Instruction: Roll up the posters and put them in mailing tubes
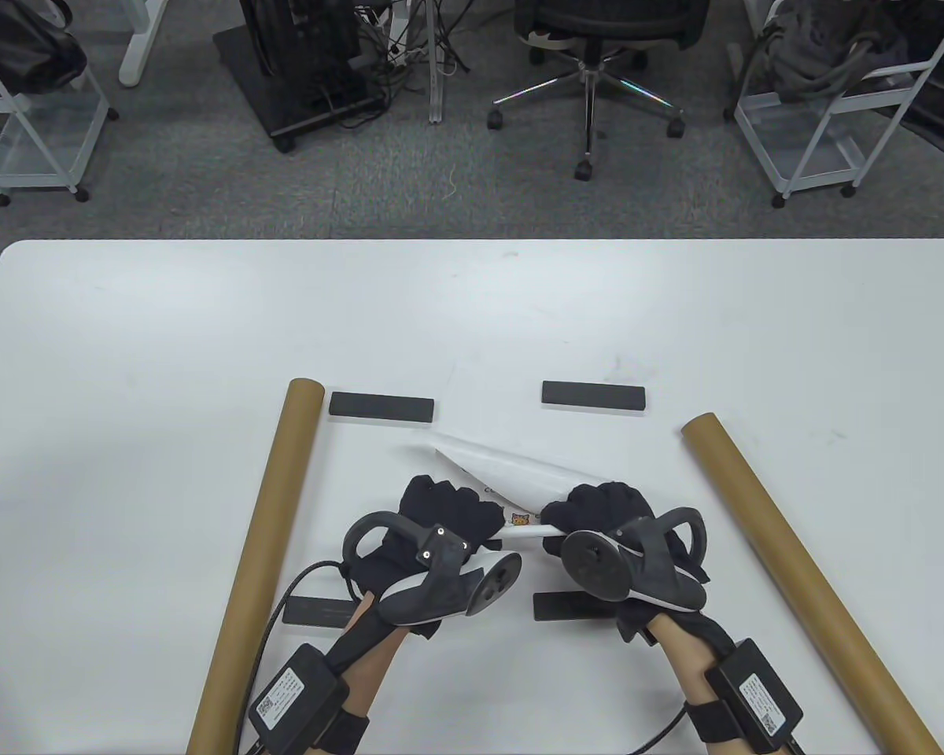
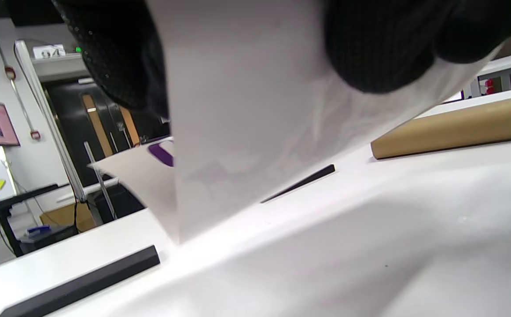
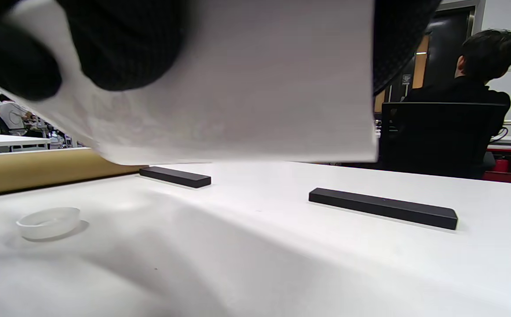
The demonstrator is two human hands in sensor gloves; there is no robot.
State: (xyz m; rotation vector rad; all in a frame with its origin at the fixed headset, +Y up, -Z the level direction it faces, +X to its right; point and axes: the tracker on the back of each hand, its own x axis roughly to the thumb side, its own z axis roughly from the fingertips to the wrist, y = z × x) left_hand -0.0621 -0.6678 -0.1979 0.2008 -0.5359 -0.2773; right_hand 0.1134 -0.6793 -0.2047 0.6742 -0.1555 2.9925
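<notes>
A white poster (image 1: 511,472), partly rolled, sits at the table's near middle, its loose edge lifting toward the far side. My left hand (image 1: 448,503) grips its left part and my right hand (image 1: 590,507) grips its right part, fingers curled over the paper. The left wrist view has the sheet (image 2: 246,132) hanging under black gloved fingers (image 2: 383,44). In the right wrist view the poster (image 3: 237,88) also lies under gloved fingers (image 3: 123,39). One brown mailing tube (image 1: 259,558) lies left of the hands, another (image 1: 802,582) lies to the right.
Black bar weights lie at the far left (image 1: 381,406), far right (image 1: 594,394), near left (image 1: 315,612) and near right (image 1: 570,605). A clear plastic cap (image 3: 48,222) rests near a tube (image 3: 31,169). A seated person (image 3: 471,88) is behind the table.
</notes>
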